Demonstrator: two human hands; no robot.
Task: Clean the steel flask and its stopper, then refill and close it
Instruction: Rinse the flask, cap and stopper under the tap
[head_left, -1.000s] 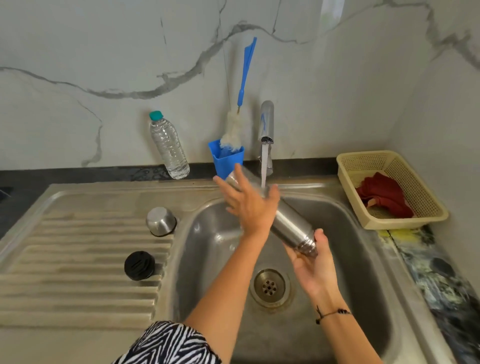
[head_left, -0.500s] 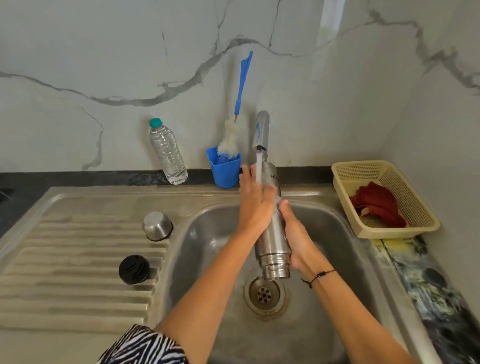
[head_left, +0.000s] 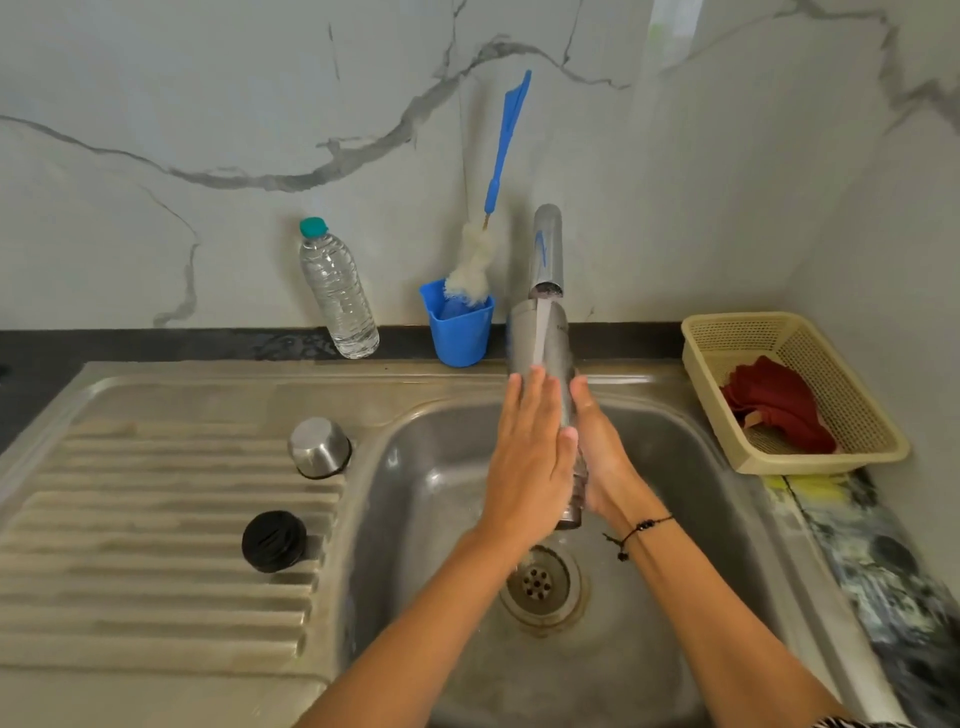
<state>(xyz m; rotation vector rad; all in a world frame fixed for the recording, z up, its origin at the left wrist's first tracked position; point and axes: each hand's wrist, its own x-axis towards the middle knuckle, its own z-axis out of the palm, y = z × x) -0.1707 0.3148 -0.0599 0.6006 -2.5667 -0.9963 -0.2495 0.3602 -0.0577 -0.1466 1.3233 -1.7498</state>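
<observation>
Upright, mouth down, steel flask (head_left: 543, 348) is pressed between flat left hand (head_left: 527, 467) and right hand (head_left: 602, 457).

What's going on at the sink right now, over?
Both hands flat on steel flask, mouth down under running tap. Stopper waits on drainboard. Nothing blocking.

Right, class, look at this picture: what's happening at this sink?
A person is rinsing a steel flask under the running tap, mouth pointing down over the sink. The left hand lies flat against the flask's side, and the right hand supports it from the other side. The black stopper and steel cup wait on the draining board.
</observation>
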